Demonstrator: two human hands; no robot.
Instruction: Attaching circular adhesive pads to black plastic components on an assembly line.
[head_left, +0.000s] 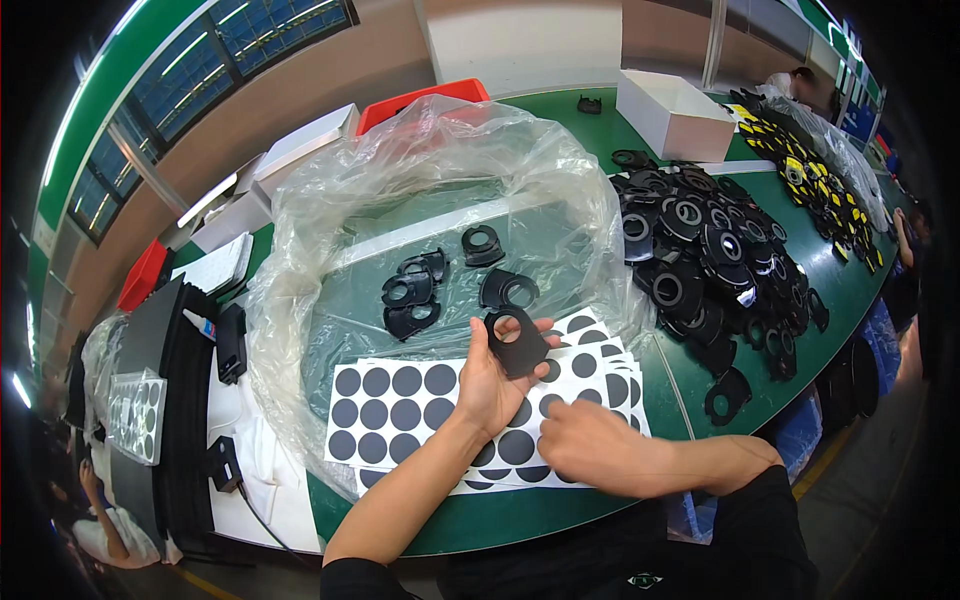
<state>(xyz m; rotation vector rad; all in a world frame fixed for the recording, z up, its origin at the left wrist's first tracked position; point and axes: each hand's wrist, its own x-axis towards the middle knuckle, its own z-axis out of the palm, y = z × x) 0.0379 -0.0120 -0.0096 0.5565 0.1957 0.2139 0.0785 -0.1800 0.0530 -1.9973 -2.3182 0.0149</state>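
Observation:
My left hand holds a black plastic part with a round hole, gripped between thumb and fingers above the sheets. Close by on the right, my right hand is closed, its fingers curled down over the sheets. Whatever its fingertips hold, if anything, is hidden. Under both hands lie overlapping white sheets bearing rows of dark grey round stickers. Beyond them, several similar black parts rest on clear plastic.
A crumpled clear plastic bag spreads over the green table. On the right is a heap of black parts, with yellow-and-black parts farther off. A white box and a red bin stand at the back.

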